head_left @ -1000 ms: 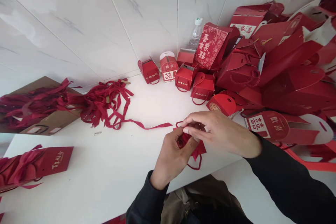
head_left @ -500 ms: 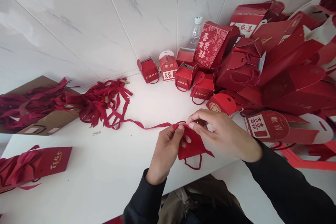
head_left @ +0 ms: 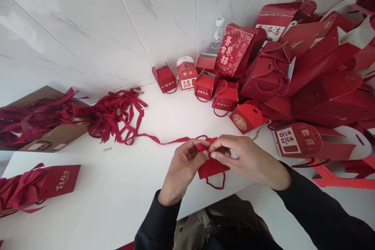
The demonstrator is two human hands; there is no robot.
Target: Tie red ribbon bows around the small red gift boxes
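Observation:
A small red gift box (head_left: 209,168) with a cord handle (head_left: 220,184) lies near the table's front edge, under my two hands. My left hand (head_left: 187,162) pinches a red ribbon (head_left: 172,140) at the top of this box; a small loop of it shows by the thumb. My right hand (head_left: 238,156) meets the left there, its thumb and forefinger closed on the ribbon too. From the hands the ribbon runs left over the table to a tangled ribbon pile (head_left: 114,115). The fingers hide much of the box's top.
A cardboard box (head_left: 63,134) full of ribbons stands at the left, with a ribbon-tied red box (head_left: 63,181) in front of it. Several small red boxes (head_left: 165,79) line the wall. A big heap of red boxes (head_left: 322,97) fills the right, beside a clear plastic bottle (head_left: 217,37).
My hands have come closer together over the box. The ribbon end that stuck out at the box's lower right is gone from there, and a small loop now shows at my left thumb.

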